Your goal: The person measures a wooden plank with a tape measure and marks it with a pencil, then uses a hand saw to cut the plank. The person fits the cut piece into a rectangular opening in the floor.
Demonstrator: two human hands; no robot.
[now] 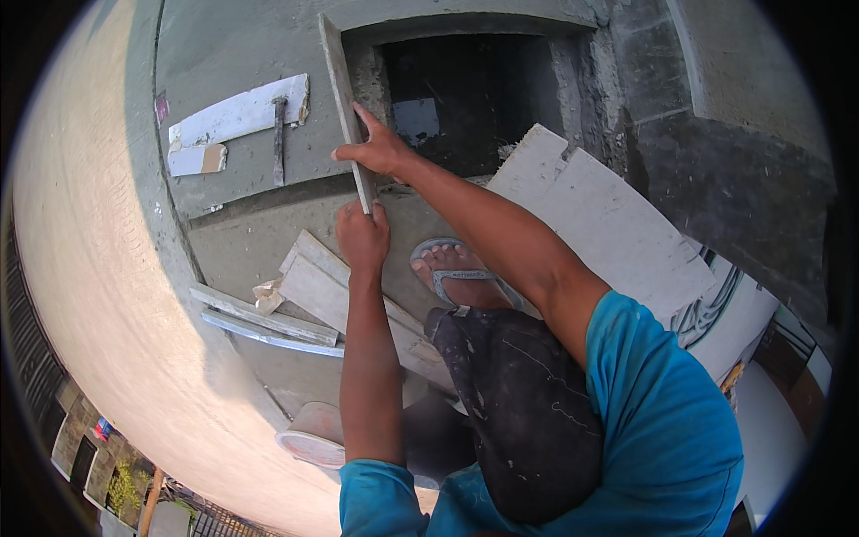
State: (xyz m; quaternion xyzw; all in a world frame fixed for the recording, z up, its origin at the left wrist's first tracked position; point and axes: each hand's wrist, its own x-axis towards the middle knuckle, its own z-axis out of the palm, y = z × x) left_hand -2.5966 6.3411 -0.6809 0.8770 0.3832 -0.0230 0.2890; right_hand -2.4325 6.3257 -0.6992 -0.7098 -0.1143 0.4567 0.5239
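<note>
A long, thin grey-white board stands on edge beside the left side of a dark square opening. My left hand is closed round its near end. Farther up, my right hand grips the same board, thumb on the left face and fingers on the right. Left of the board, what looks like a hammer lies with its head on a broken white board piece. A smaller white piece with a tan patch touches that one.
Water lies in the concrete opening. A large notched white board leans at its right. Near my sandalled foot are several board offcuts, grey strips and a shiny metal bar. A bucket stands by my left forearm.
</note>
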